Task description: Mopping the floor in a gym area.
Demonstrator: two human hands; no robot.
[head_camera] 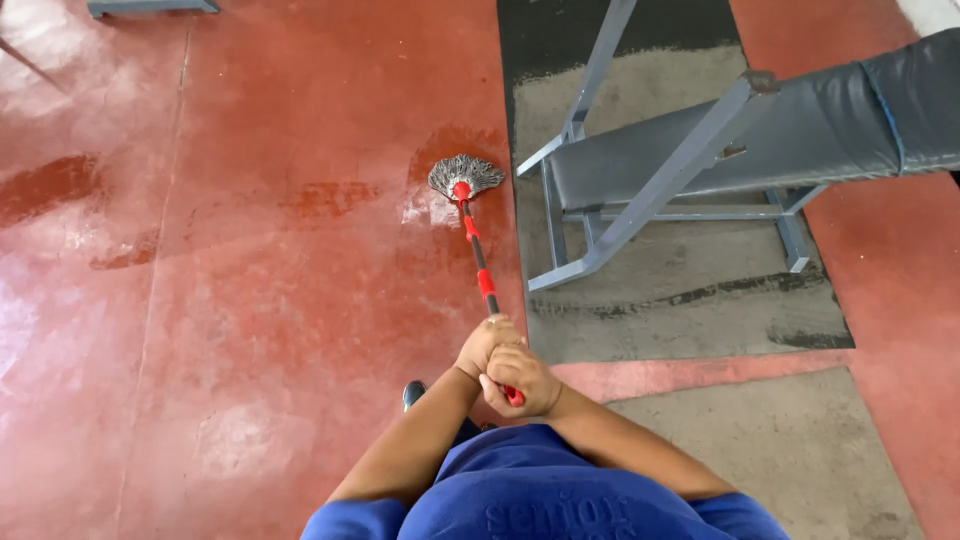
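Both hands, left hand [484, 342] and right hand [522, 380], grip the mop handle [480, 262] (mop head [465, 176] lies ahead on wet floor [250, 260]).

Person wore a blue short-sleeved shirt [520, 490] with tone-on-tone lettering on the chest, forearms bare, no gloves or watch, one dark shoe [413, 394] showing.

Both hands [505, 362] on mop handle [480, 265]

One camera only, worn on the head; it looks steeply down the person's chest to the red floor [250, 300]; hands sit near the lower middle, the grey bench [720, 150] farther off, upper right.
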